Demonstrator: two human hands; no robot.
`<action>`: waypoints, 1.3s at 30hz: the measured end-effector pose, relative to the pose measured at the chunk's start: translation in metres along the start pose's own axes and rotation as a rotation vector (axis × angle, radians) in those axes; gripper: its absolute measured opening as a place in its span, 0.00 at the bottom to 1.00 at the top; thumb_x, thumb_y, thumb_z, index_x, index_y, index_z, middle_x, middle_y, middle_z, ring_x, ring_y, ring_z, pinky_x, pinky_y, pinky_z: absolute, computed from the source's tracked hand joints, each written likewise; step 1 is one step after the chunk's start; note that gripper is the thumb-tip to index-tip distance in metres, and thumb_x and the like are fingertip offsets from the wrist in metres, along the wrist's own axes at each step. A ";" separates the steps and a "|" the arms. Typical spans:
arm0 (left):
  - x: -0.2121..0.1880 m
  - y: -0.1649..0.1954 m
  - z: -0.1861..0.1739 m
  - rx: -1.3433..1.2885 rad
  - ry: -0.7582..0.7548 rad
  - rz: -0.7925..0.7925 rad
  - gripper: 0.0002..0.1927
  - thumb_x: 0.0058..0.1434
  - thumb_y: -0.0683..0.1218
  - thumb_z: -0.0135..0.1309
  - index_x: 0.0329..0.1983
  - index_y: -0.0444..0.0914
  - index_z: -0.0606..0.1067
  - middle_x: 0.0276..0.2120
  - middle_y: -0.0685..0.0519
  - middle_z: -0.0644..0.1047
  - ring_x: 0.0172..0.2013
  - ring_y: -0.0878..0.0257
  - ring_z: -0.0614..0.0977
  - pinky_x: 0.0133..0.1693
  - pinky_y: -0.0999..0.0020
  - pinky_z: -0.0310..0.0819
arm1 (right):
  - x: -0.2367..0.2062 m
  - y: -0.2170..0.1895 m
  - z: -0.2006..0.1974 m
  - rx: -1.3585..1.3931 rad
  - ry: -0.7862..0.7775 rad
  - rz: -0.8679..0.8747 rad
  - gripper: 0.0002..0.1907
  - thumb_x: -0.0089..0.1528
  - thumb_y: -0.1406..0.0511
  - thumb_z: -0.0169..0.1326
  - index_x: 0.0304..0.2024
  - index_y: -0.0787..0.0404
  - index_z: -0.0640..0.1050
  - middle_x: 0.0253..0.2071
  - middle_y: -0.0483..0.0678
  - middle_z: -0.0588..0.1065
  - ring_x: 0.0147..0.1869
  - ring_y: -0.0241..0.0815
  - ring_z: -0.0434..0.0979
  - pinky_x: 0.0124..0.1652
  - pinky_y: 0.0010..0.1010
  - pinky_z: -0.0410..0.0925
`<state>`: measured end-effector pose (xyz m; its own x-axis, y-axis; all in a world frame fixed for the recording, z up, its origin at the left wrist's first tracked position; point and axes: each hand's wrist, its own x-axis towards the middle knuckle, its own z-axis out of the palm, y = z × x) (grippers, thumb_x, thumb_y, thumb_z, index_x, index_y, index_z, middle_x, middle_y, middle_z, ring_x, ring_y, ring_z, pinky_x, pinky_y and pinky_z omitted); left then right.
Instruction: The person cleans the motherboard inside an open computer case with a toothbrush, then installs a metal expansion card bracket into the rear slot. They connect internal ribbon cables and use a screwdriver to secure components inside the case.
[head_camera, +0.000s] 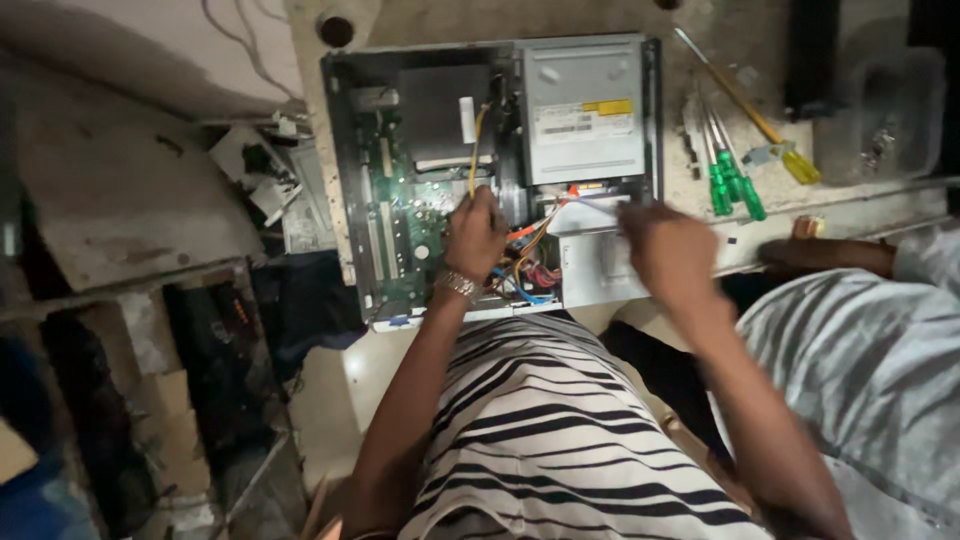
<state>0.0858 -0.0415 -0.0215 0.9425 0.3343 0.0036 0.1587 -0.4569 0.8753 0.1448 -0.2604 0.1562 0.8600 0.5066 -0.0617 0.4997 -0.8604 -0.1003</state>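
Left hand (475, 232) is reaching into the open computer case (490, 170) on the surface (700, 190), fingers buried among coloured cables (522, 262) so its grip is impossible to judge, while the blurred right hand (665, 250) is hovering loosely curled over the grey power supply (590, 265), near three green-handled screwdrivers (735, 185) and one yellow one (770, 135).

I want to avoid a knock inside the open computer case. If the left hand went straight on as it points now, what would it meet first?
Probably the yellow cable just beyond the left hand, then the dark cover behind it. Depth is unclear from the head view.
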 end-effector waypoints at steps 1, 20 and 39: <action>0.000 0.001 0.000 0.007 0.003 0.003 0.07 0.58 0.36 0.53 0.37 0.35 0.68 0.32 0.40 0.74 0.35 0.39 0.79 0.37 0.46 0.72 | -0.002 0.007 -0.011 0.017 -0.009 0.026 0.14 0.64 0.64 0.54 0.52 0.51 0.83 0.36 0.52 0.78 0.35 0.56 0.79 0.33 0.46 0.70; -0.002 0.010 -0.006 0.143 -0.012 0.020 0.10 0.61 0.39 0.56 0.44 0.37 0.71 0.38 0.40 0.76 0.39 0.39 0.79 0.39 0.45 0.73 | 0.016 0.111 0.019 0.417 -0.075 0.102 0.11 0.65 0.59 0.64 0.45 0.59 0.85 0.36 0.52 0.81 0.34 0.46 0.78 0.37 0.37 0.69; -0.065 0.076 0.026 0.486 -0.380 0.349 0.32 0.62 0.58 0.55 0.67 0.42 0.68 0.67 0.34 0.64 0.69 0.39 0.62 0.67 0.34 0.51 | 0.065 -0.043 0.043 0.603 -0.080 -0.413 0.16 0.57 0.68 0.53 0.47 0.62 0.83 0.32 0.60 0.79 0.32 0.59 0.80 0.34 0.45 0.73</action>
<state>0.0443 -0.1190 0.0324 0.9856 -0.1691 -0.0020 -0.1415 -0.8308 0.5383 0.1744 -0.1886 0.1138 0.5924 0.8051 0.0293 0.6176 -0.4304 -0.6583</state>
